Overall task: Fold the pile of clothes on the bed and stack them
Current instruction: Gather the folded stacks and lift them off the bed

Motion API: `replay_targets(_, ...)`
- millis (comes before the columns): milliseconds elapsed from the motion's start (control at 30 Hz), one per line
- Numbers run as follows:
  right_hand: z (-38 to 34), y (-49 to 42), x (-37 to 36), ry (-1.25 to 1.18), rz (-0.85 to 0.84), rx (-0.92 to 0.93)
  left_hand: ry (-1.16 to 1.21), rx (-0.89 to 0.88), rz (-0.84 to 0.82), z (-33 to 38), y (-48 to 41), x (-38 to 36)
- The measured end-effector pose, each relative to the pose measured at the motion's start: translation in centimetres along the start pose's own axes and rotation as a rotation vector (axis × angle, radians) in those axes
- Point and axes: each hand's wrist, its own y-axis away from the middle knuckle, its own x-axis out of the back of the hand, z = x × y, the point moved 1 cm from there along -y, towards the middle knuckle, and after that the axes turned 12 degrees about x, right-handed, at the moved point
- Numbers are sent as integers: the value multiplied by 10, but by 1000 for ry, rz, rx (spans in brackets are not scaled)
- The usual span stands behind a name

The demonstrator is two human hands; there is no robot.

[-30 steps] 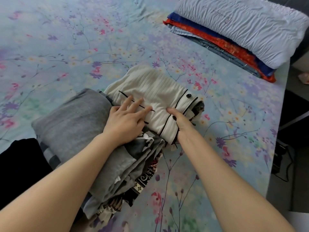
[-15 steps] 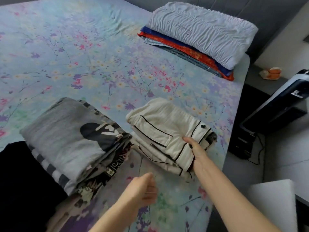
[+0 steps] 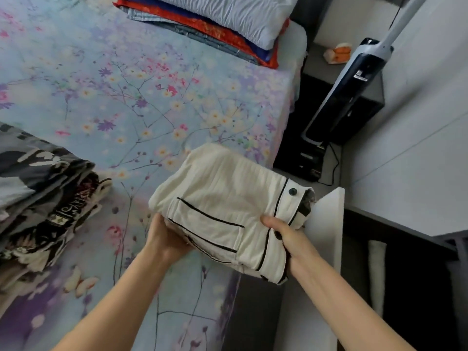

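Note:
A folded cream garment [image 3: 222, 198] with black piping and a dark button hangs above the bed's right edge, held between both hands. My left hand [image 3: 166, 238] grips its near left side, fingers tucked underneath. My right hand [image 3: 286, 236] grips the right side by the button placket, thumb on top. A stack of folded clothes [image 3: 38, 196], grey on top with patterned pieces below, lies on the floral bed sheet [image 3: 131, 97] at the left.
A white pillow [image 3: 240, 13] on folded red, blue and grey covers lies at the head of the bed. Right of the bed stand a dark upright vacuum [image 3: 349, 95], a black nightstand [image 3: 321, 79] and a white board [image 3: 321, 249].
My left hand has come up and taken hold of the cream garment. Both hands have lifted it off the bed and carried it right, away from the stack.

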Motion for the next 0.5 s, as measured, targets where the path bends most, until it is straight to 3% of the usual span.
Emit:
replay_targets(167, -12, 24, 80, -125, 39, 146, -156, -4, -78, -41, -6, -55)
replay_targets(333, -21, 50, 178, -271, 145, 250, -317, 24, -219, -111, 4, -157)
replay_targets(500, 20, 62, 253, -487, 285, 263, -411, 101, -198, -188, -29, -232)
